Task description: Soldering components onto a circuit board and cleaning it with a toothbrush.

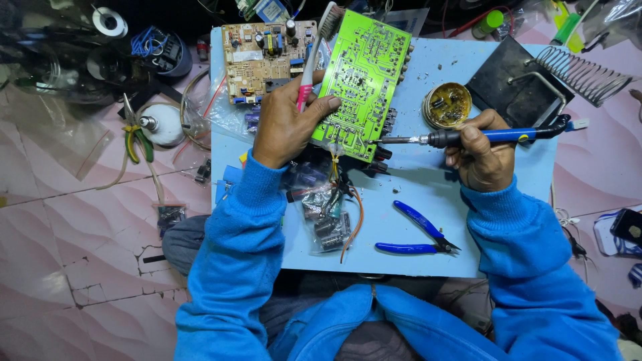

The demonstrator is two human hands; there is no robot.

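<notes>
While blue cutters (420, 232) lie near, left hand (284, 127) grips green board (361, 80), right hand (483, 152) clasps soldering iron (468, 137).

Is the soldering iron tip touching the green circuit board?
Touching. The head view shows the soldering iron, held in the right hand, with its tip meeting the lower right edge of the green circuit board.

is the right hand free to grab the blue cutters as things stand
Probably not yet: the right hand is closed around the soldering iron. The cutters lie uncovered on the board just below it, so the path looks free.
</notes>
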